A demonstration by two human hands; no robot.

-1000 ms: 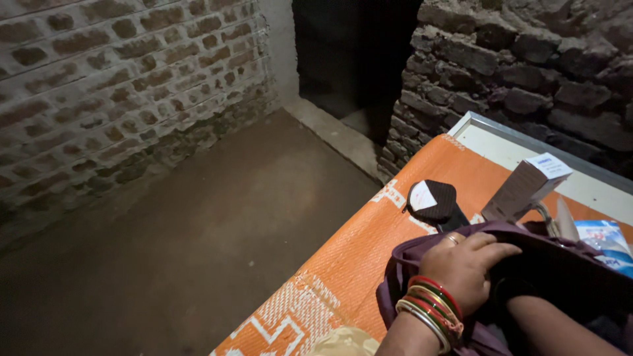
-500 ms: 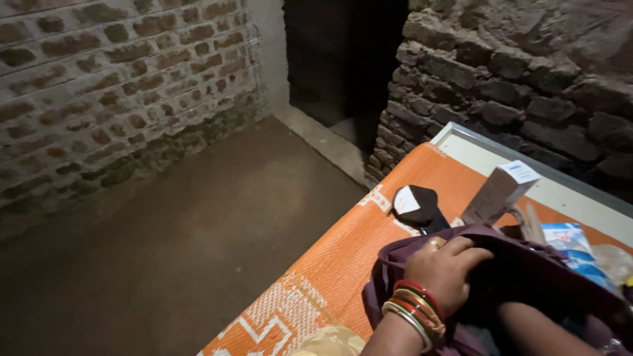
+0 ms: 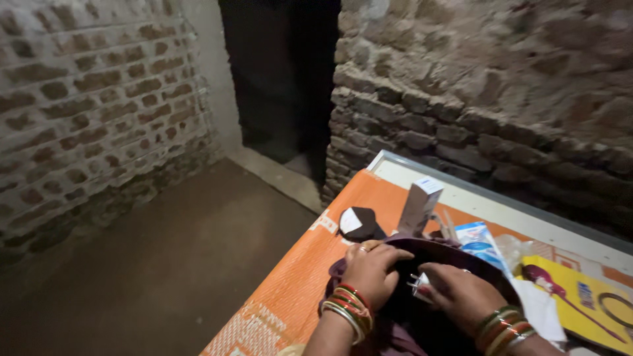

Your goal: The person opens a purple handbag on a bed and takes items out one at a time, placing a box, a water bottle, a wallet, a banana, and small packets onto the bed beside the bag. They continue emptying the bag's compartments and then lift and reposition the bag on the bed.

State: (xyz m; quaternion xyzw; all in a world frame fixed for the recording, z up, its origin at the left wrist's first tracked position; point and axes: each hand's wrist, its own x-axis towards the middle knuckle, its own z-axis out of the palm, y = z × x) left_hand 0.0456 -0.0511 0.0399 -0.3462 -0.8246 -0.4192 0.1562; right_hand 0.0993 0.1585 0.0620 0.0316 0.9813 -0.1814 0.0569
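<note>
Left hand: the left hand point(image 3: 372, 269) lies on the near left rim of a dark purple bag point(image 3: 455, 254), the fingers curled over the cloth and pressing it; it wears a ring and red, green and gold bangles point(image 3: 349, 306) on the wrist.
Right hand: the right hand point(image 3: 461, 293) is inside the mouth of the bag, closed around a small white plug-like thing point(image 3: 419, 285) whose metal pins point to the left; it also has bangles on the wrist.
Hands together: the two hands are near each other but not touching; the white thing is between them.
White thing: held in the right hand, just at the opening of the bag, at the near middle of the scene. What it is exactly, I cannot tell.
Bag: it sits on an orange cloth point(image 3: 290, 290) with a white pattern, at the near right; its mouth is open and dark inside.
Behind the bag: a tall white box point(image 3: 420, 206) stands upright just on the far side of the bag; to the left of it lies a small dark and white object point(image 3: 359, 223) on the orange cloth.
Right of the bag: a blue and white packet point(image 3: 480, 240) lies beside the rim; farther right there is a yellow card pack point(image 3: 587, 300) with a dark red spoon-like tool on it.
Bed edge: a pale frame point(image 3: 501, 209) runs along the far side of the orange cloth.
Room: brick walls point(image 3: 99, 112) on the left and far right, a dark doorway point(image 3: 280, 79) between them, a bare brown floor point(image 3: 165, 270) on the left.
</note>
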